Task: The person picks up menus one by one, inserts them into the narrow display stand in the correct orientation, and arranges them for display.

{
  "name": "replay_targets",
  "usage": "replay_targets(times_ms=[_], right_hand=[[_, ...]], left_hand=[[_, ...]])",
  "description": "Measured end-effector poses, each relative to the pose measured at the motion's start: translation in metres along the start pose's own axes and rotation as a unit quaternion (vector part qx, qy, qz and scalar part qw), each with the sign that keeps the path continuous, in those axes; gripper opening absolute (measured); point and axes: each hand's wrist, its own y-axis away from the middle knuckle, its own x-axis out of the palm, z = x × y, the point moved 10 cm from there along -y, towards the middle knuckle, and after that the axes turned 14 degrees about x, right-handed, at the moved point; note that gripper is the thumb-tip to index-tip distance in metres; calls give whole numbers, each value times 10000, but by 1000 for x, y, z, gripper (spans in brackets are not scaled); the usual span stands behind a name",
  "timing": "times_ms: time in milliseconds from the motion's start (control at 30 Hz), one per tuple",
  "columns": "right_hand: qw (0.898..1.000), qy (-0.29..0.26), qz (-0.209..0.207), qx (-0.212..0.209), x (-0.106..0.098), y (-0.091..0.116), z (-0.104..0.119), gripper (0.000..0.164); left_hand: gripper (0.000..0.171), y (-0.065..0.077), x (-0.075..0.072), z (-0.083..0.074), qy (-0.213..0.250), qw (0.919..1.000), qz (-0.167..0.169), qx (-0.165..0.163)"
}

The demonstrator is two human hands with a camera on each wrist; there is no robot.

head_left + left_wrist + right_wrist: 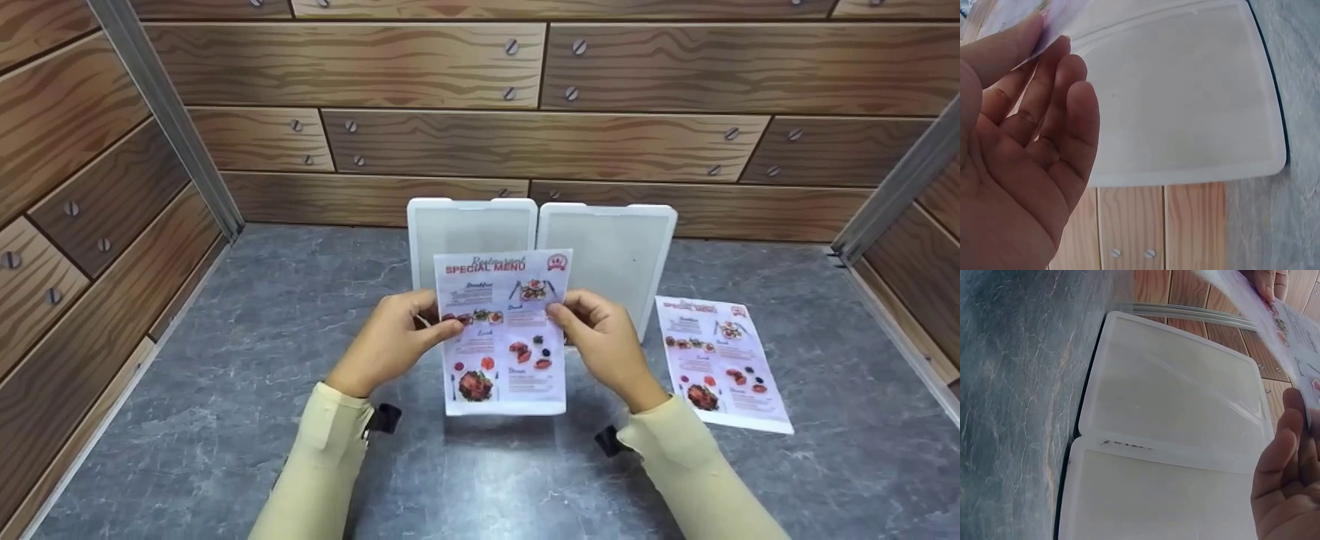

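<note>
Head view, held menu (502,337), grey marbled tabletop (210,390), wood-patterned walls (480,142)

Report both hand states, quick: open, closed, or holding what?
Left hand: holding, pinching the menu sheet at its left edge.
Right hand: holding, pinching the same sheet at its right edge.

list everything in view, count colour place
held menu: one, pale, between the hands
loose menu: one, pale, on table, right
panels: two, white, standing behind held menu
table: one, grey, underneath
plank walls: three, brown, back and sides
screw heads: several, grey, on walls
metal strips: two, grey, wall corners
wrist devices: two, black, at cuffs
sleeves: two, pale yellow, forearms
left hand: one, pinching held menu's left edge
right hand: one, pinching its right edge
</note>
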Motion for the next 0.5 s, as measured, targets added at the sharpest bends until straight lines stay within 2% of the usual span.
replay_targets(times_ms=[200, 400, 500], right_hand=[[9994, -9, -284, -183, -6, 0, 4, 11], [9995, -48, -277, -142, -8, -1, 3, 10], [9994, -34, -314, -153, -9, -1, 4, 11]], left_hand=[[22, -1, 5, 0, 250, 9997, 63, 6], [19, 0, 7, -2, 331, 9994, 7, 89], [12, -1, 5, -3, 206, 9997, -53, 100]])
